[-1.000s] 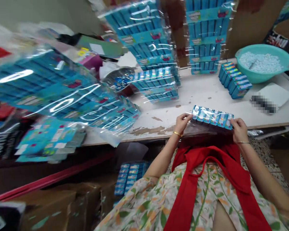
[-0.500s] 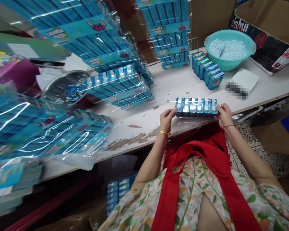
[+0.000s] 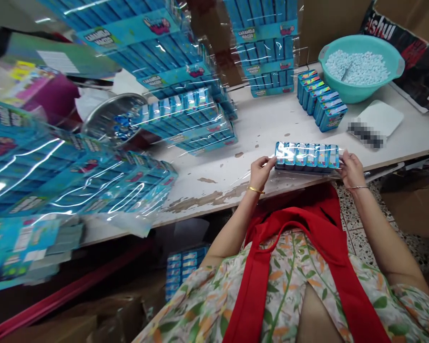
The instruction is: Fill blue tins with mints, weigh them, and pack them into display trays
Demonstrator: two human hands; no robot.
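A row of several small blue candy boxes [image 3: 307, 156] lies at the front edge of the white table, under shiny clear plastic film. At its left end my left hand [image 3: 261, 171] is closed, thumb and fingers pinching the end of the row or its film. My right hand [image 3: 352, 169] is closed at the right end in the same way; its fingertips are slightly blurred. Behind the row stands a line of loose blue candy boxes [image 3: 321, 101]. Beside them is a turquoise bowl [image 3: 361, 90] heaped with pale blue candies [image 3: 359, 66].
Film-wrapped stacks of blue boxes [image 3: 128, 43] rise at the back left, with more wrapped packs [image 3: 75, 171] at the left. A metal bowl [image 3: 96, 116] holds small blue wrapped pieces. A white lid-like piece [image 3: 382, 116] lies at the right, near a printed carton [image 3: 411, 52].
The camera view has shifted, so the table's contents appear farther right. Both hands remain at the two ends of the row of candy boxes.
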